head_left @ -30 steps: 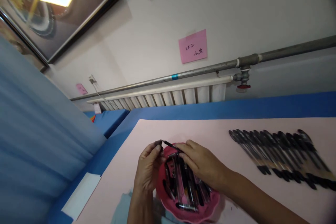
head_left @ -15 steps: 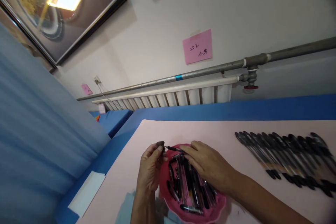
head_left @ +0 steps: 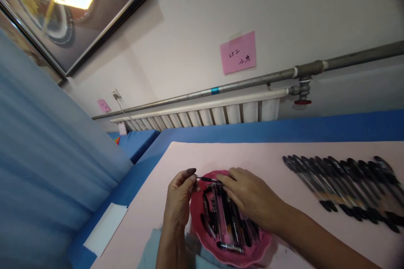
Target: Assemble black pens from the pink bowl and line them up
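A pink scalloped bowl (head_left: 265,243) holds loose pen parts (head_left: 235,222), black caps and clear barrels among them. Over its far rim, my right hand (head_left: 248,191) is closed on a slim black pen (head_left: 208,180), whose pale, thin tip points left. My left hand (head_left: 179,195) is just left of the bowl, thumb and finger pinched at that tip; one fingertip looks dark. Whatever small piece sits between the left fingers is too small to make out. To the right, several capped black pens (head_left: 344,185) lie side by side in a slanted row.
Pale pink paper (head_left: 151,185) covers the blue table (head_left: 221,132). A light blue cloth (head_left: 150,248) lies under my left forearm, and a white sheet (head_left: 105,229) at the left edge. A blue curtain (head_left: 47,155) hangs left; a radiator (head_left: 233,113) and pipe (head_left: 252,83) run behind.
My left fingers have shifted slightly at the pen's tip, showing more of its thin pale end. The right hand still holds the pen in nearly the same place.
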Demonstrator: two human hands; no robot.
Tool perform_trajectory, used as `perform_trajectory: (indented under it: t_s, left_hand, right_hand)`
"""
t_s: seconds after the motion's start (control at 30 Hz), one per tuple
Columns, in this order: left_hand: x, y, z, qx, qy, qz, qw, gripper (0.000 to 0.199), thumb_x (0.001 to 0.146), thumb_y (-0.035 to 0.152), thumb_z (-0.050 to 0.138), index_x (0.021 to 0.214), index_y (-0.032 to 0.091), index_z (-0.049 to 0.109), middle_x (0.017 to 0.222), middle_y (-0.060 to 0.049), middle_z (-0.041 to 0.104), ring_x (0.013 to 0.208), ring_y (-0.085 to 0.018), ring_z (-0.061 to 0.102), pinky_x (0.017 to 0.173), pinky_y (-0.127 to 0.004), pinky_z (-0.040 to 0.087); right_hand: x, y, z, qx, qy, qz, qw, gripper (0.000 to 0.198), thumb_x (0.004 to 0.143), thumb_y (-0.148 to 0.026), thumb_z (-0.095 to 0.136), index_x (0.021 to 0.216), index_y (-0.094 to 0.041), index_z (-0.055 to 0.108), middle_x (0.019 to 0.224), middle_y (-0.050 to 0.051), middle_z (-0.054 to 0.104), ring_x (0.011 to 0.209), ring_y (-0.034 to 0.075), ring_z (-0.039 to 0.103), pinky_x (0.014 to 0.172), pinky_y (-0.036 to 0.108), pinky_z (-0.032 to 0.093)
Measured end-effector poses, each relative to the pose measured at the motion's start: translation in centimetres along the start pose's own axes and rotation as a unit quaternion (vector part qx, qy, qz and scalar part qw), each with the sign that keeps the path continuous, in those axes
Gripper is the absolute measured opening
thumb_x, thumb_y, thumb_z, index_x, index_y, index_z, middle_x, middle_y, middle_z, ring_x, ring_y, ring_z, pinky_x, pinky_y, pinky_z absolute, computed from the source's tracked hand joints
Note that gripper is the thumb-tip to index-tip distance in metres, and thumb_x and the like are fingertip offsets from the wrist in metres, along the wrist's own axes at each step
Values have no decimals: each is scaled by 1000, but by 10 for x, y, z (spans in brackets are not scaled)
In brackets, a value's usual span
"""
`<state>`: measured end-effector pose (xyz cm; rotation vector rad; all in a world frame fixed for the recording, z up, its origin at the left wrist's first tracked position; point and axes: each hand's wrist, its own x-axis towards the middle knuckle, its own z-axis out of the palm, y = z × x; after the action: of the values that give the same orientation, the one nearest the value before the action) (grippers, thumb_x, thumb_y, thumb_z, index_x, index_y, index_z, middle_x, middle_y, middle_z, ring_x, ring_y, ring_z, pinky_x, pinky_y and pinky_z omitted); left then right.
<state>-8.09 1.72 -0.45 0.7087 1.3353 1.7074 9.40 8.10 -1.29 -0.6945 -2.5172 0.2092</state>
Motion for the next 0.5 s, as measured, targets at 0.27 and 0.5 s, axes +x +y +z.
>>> perform_trajectory:
  t_s: [0.27, 0.5]
  left_hand:
    - [0, 0, -3, -8, -4, -8, 1000, 32, 58, 18, 70, 87, 11, 61, 68, -1, 58, 55, -7, 53, 53, -20, 41]
    - [-1, 2, -1, -38, 22, -10, 999, 29, 58, 17, 71, 85, 11, 60, 68, 1, 57, 55, -7, 54, 54, -20, 44]
  right_hand:
    - [-1, -2, -1, 63, 20, 2, 998, 22, 83, -12, 44, 99, -22, 55, 83, 4, 59, 77, 18, 53, 68, 30, 41]
    - [-1, -8, 0, 51, 60, -18, 997, 13, 86, -15, 42, 78, -19, 52, 76, 3, 57, 72, 17, 52, 66, 30, 41]
